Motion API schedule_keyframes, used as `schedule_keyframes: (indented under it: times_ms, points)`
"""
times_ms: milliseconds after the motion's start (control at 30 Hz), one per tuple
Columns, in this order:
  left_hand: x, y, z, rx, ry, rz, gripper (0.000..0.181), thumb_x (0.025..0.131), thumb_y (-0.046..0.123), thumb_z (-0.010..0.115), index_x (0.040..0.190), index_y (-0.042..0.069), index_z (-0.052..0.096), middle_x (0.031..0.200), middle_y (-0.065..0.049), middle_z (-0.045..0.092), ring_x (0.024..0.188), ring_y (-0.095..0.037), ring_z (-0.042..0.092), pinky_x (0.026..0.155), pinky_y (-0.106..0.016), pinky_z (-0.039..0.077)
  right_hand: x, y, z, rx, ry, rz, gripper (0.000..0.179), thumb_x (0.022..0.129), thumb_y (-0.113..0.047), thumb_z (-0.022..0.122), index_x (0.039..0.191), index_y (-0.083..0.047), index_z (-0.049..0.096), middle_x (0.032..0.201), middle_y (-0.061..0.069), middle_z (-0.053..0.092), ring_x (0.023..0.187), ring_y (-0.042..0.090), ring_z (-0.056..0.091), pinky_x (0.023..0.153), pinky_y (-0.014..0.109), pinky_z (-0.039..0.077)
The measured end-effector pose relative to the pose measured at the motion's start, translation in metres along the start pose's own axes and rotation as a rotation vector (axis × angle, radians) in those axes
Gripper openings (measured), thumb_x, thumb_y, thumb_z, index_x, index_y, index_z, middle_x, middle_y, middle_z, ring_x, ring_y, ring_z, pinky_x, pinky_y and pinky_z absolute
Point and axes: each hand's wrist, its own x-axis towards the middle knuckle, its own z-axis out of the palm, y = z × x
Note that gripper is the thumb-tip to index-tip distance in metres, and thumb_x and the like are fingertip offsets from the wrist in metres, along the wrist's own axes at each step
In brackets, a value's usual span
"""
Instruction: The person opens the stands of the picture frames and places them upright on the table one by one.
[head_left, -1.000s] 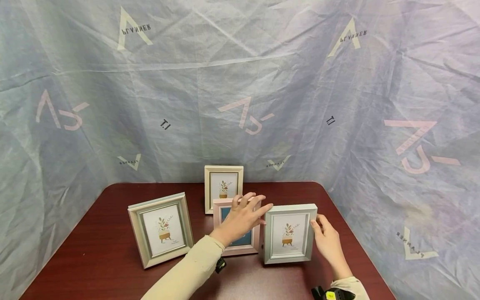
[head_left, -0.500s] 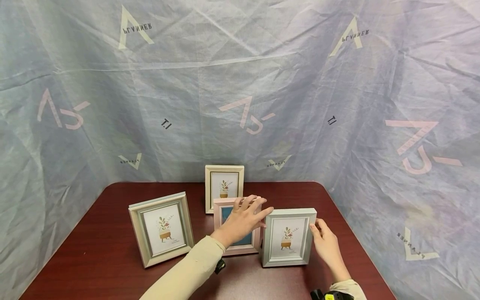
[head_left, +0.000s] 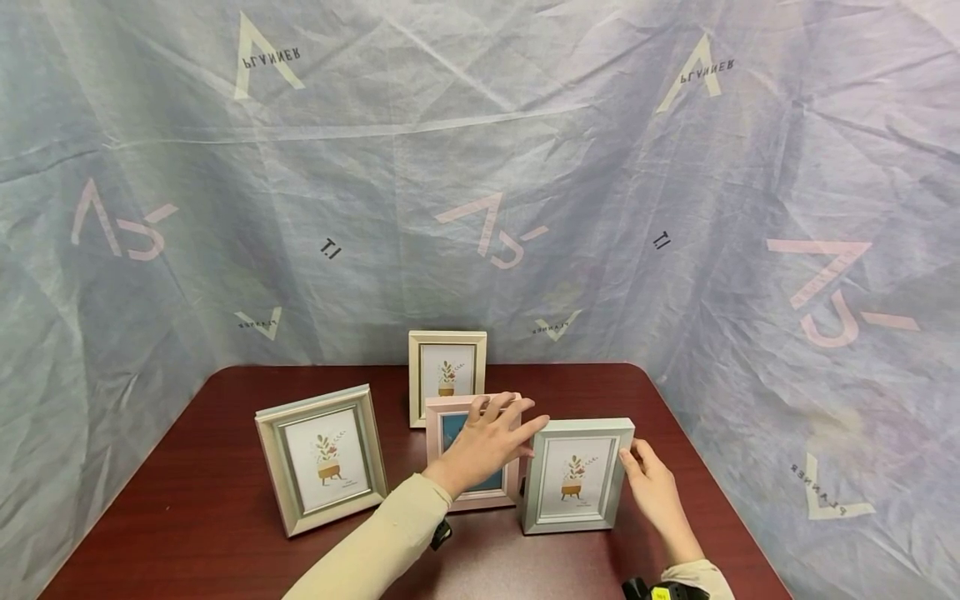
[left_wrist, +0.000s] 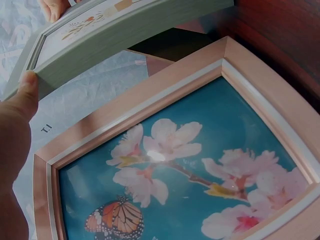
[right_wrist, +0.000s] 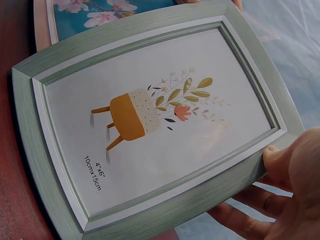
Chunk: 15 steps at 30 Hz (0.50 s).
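Note:
My right hand [head_left: 651, 483] pinches the right edge of a pale green picture frame [head_left: 573, 479], thumb on the front and the other fingers behind. The frame stands upright at the table's right, showing a potted-plant print. My left hand [head_left: 480, 446] reaches across with fingers spread. Its thumb [left_wrist: 27, 92] touches the green frame near the upper left corner. Behind this hand, partly hidden by it, stands a pink picture frame [head_left: 491, 483]. Blossoms and a butterfly fill its blue picture in the left wrist view. The green and pink frames stand side by side, close together.
A cream frame [head_left: 447, 340] stands at the back of the dark red table [head_left: 187, 500], its lower part overlapped by the pink frame. At the left, a champagne-coloured frame [head_left: 322, 462] is turned slightly inward. Grey printed cloth [head_left: 375, 192] surrounds the table's back and sides.
The green frame has come down slightly and shifted a little left, with the right hand moving along on its edge. The left hand has barely moved, and the other frames stay put.

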Motion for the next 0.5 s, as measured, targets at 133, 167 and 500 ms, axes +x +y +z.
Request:
schedule_keyframes:
  times_ms: [133,167,500]
  points:
    - [0.000,-0.001,-0.003,-0.015,-0.046,0.004,0.057,0.088,0.056,0.067,0.138,0.033,0.054,0.135,0.000,0.051,0.128,-0.024,0.039,0.099,-0.048,0.027,0.000,0.001,-0.002,0.012,-0.029,0.012,0.030,0.105,-0.017,0.049,0.127,0.003,0.055,0.117,0.024,0.065,0.107,0.033,0.061,0.087,0.046,0.048]
    - [0.000,-0.001,-0.004,-0.019,-0.062,0.006,0.057,0.089,0.057,0.065,0.139,0.033,0.053,0.135,0.000,0.050,0.129,-0.024,0.038,0.099,-0.048,0.028,0.000,0.001,-0.003,0.016,-0.036,0.014,0.032,0.105,-0.018,0.049,0.128,0.003,0.055,0.117,0.024,0.065,0.108,0.033,0.061,0.087,0.046,0.048]
    - [-0.003,-0.007,-0.014,-0.074,-0.222,0.003,0.059,0.095,0.062,0.051,0.147,0.033,0.045,0.141,-0.001,0.045,0.131,-0.024,0.034,0.098,-0.046,0.031,0.002,0.000,-0.016,0.004,-0.025,-0.028,0.042,0.104,-0.028,0.052,0.135,0.001,0.052,0.123,0.020,0.063,0.112,0.032,0.059,0.086,0.037,0.049]
